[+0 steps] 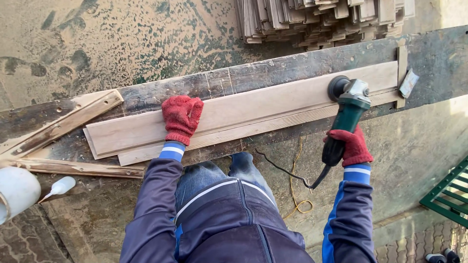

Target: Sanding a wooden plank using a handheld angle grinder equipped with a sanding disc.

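1. My red knit gloves hide every finger, and my own knees and jacket block the near edge of the dark workbench [273, 68], so I cannot see what holds it up.
2. The sanding disc under the green angle grinder [347, 109] is mostly hidden by the tool's head; only its dark round rim shows against the wood.
3. The stack of wood slats [321, 19] beyond the bench is cut off by the top of the view, and a white container [17, 192] is cut off at the left edge.
4. My left hand [181, 118] lies palm down on the long pale board [243, 109], fingers spread a little and pressed flat, gripping nothing.
5. My right hand [353, 146] is wrapped tight around the grinder's dark handle, arm stretched forward, with the black cord trailing back from the handle's end.
6. The board lies lengthwise on the bench on top of a second pale plank [219, 139], and the grinder's head sits on it near its right end.
7. A small white squeeze bottle [61, 186] lies near the white container.
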